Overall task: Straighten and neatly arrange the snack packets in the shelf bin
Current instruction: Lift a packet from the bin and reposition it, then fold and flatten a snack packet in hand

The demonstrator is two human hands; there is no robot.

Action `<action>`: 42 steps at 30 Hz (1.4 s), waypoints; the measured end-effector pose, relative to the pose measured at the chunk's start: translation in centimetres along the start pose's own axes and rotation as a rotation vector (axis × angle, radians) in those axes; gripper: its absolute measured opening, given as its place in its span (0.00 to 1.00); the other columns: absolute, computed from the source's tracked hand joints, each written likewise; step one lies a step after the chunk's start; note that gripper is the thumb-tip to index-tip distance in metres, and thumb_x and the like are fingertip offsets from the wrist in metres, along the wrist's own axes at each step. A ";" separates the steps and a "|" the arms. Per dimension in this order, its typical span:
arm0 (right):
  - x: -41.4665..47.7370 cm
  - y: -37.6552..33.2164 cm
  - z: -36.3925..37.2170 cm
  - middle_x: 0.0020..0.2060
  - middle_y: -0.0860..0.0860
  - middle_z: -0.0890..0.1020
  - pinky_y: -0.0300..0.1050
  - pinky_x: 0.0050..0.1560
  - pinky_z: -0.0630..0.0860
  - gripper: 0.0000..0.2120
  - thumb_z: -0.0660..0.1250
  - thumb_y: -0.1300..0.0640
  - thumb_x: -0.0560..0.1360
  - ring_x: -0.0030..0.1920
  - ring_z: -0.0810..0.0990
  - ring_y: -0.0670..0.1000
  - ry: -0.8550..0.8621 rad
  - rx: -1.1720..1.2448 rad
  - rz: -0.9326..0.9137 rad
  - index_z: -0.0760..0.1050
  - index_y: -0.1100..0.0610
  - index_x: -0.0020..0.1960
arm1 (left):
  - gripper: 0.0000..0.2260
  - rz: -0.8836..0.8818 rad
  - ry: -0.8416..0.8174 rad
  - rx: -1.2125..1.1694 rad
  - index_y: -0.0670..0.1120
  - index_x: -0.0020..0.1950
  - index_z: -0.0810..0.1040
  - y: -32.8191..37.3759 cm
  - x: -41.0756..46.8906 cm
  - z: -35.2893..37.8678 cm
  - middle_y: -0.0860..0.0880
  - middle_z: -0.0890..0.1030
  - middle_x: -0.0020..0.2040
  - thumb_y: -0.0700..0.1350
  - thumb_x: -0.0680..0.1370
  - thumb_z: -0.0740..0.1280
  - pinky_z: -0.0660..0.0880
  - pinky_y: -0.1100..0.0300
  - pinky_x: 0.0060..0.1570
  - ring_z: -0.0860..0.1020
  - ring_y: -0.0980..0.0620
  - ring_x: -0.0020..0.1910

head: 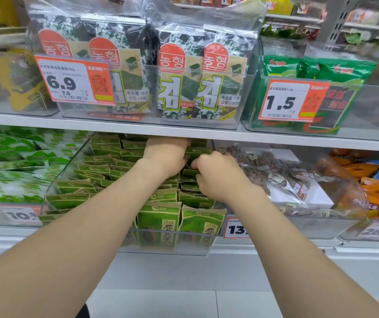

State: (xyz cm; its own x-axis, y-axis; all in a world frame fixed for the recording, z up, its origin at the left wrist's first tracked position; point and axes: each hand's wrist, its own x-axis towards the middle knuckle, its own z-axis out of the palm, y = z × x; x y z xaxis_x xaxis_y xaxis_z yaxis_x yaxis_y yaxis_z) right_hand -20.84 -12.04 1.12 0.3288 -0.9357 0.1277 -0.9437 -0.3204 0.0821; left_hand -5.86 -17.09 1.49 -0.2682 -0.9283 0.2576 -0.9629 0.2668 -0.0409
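Observation:
A clear plastic shelf bin (168, 245) on the lower shelf holds several green and tan snack packets (158, 221) standing in rows. Both my hands reach deep into its right rear part, under the upper shelf board. My left hand (164, 157) rests on the packets at the back, its fingertips hidden under the shelf edge. My right hand (216, 174) has its fingers curled into the packets in the right row, pinching their tops. The front packets stand upright; those at the left lean back.
Upper shelf board (184, 130) hangs just above my hands. Above it stand seaweed packs (179, 81) in a clear bin with a 6.9 price tag (73, 80). Neighbouring bins hold green-white packets (11, 166) left and bagged nuts (282, 175) right.

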 end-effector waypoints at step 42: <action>-9.2 -5.9 -5.3 0.39 0.53 0.85 0.48 0.43 0.79 0.04 0.75 0.52 0.80 0.40 0.81 0.48 0.629 1.427 0.028 0.83 0.50 0.52 | 0.10 -0.097 0.388 -1.757 0.46 0.64 0.75 3.1 -14.7 -7.2 0.42 0.84 0.60 0.49 0.86 0.66 0.77 0.46 0.57 0.82 0.46 0.58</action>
State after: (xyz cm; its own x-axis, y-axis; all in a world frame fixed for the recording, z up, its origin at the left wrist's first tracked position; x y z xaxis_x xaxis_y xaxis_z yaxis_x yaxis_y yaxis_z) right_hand -18.15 -0.76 4.70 -0.0715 -0.8504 0.5213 -0.0813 -0.5160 -0.8527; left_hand -4.74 -0.79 4.52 0.0515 -0.9175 0.3945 0.2504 0.3942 0.8842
